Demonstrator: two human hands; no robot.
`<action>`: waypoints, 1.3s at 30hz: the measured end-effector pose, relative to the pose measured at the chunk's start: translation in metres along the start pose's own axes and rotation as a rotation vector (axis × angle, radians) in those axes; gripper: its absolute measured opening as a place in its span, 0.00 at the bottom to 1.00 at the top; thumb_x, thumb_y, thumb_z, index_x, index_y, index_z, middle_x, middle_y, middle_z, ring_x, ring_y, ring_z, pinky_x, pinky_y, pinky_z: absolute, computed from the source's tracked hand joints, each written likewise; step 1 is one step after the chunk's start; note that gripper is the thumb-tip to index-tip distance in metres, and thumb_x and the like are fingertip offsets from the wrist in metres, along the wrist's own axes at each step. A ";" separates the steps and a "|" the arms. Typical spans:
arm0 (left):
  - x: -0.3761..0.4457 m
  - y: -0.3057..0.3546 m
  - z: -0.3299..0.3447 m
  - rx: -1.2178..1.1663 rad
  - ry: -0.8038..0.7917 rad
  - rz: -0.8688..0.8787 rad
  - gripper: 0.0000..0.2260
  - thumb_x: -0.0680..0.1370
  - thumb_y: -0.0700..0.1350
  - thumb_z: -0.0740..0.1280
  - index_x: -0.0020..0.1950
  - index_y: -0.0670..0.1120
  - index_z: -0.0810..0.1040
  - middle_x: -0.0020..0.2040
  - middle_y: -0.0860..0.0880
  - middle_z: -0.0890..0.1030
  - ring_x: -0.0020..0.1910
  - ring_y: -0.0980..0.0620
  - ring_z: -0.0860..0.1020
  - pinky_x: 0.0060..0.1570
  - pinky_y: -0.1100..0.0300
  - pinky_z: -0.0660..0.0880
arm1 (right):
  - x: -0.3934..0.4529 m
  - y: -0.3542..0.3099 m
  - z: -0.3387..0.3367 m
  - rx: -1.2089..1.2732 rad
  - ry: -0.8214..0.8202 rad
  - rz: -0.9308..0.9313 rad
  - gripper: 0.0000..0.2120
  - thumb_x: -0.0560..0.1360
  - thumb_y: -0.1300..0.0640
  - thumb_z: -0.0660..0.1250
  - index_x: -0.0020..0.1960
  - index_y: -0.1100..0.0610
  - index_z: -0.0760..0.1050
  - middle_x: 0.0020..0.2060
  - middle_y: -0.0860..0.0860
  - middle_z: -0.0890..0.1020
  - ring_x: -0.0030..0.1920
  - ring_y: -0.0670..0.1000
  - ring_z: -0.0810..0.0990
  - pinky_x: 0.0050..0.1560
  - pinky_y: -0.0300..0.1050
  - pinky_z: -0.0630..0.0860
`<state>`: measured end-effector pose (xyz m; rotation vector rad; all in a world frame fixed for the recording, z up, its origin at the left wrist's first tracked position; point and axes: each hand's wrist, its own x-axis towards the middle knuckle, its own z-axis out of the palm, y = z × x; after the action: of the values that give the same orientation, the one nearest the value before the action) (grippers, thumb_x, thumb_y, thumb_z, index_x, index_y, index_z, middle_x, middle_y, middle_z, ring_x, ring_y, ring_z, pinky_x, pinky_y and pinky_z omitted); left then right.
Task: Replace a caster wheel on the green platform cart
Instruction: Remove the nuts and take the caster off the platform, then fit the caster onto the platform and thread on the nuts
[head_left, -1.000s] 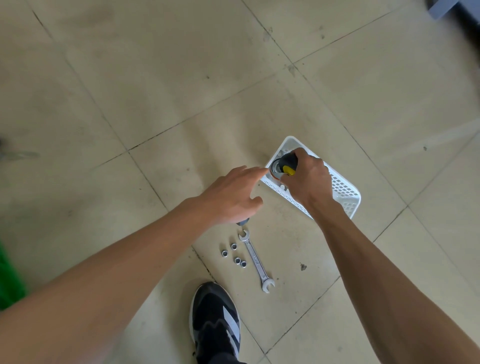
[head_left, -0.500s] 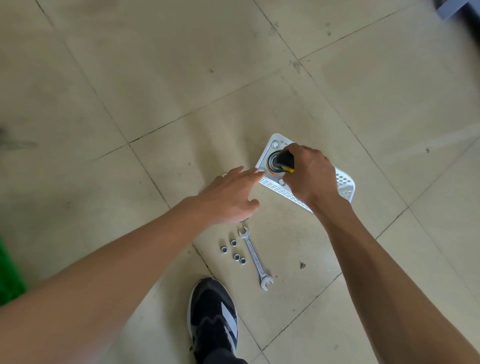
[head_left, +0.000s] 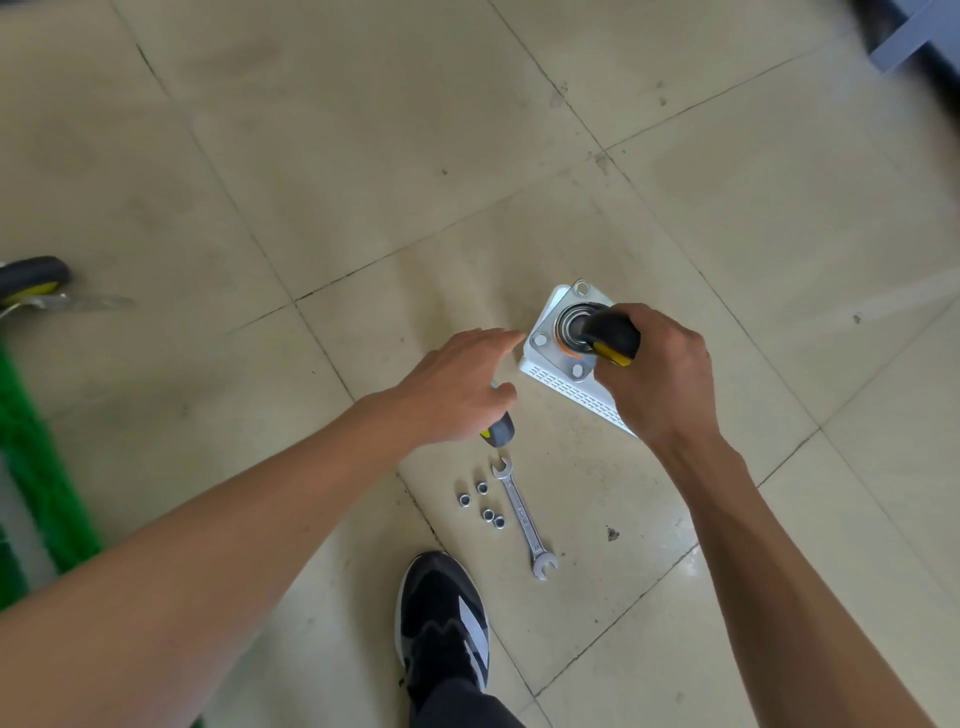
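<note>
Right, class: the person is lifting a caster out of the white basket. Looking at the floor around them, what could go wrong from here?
1. The four loose nuts lie unboxed on the tiles near the shoe; a step could scatter them.
2. The wrench lies close to that foot, a possible trip or kick.
3. The right hand grips the caster by its wheel; the mounting plate may swivel and pinch the nearby left hand.

Black caster wheel, square silver mounting plate facing up, over white basket.
</note>
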<state>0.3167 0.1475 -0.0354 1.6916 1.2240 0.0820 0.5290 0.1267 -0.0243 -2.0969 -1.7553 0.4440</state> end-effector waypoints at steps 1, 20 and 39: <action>-0.005 0.003 -0.005 0.002 0.025 -0.007 0.17 0.77 0.43 0.60 0.64 0.58 0.70 0.63 0.50 0.79 0.54 0.46 0.78 0.48 0.54 0.73 | -0.005 -0.007 -0.005 0.027 0.002 -0.007 0.19 0.67 0.64 0.71 0.58 0.54 0.81 0.49 0.50 0.85 0.48 0.56 0.80 0.46 0.49 0.77; -0.186 0.078 -0.120 -0.158 0.447 0.003 0.23 0.80 0.43 0.65 0.76 0.49 0.68 0.53 0.49 0.85 0.55 0.48 0.80 0.58 0.55 0.75 | -0.088 -0.190 -0.151 0.317 -0.027 -0.251 0.19 0.67 0.61 0.74 0.56 0.50 0.81 0.42 0.43 0.83 0.43 0.48 0.80 0.48 0.47 0.78; -0.396 0.055 -0.168 -0.191 0.813 -0.136 0.12 0.79 0.46 0.69 0.36 0.47 0.83 0.34 0.46 0.83 0.29 0.55 0.70 0.32 0.61 0.67 | -0.159 -0.342 -0.192 0.290 -0.305 -0.648 0.24 0.65 0.59 0.77 0.58 0.46 0.77 0.46 0.40 0.83 0.47 0.43 0.80 0.49 0.39 0.78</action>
<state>0.0686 -0.0332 0.2706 1.4288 1.8437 0.8417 0.2938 0.0088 0.3068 -1.2163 -2.2441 0.7869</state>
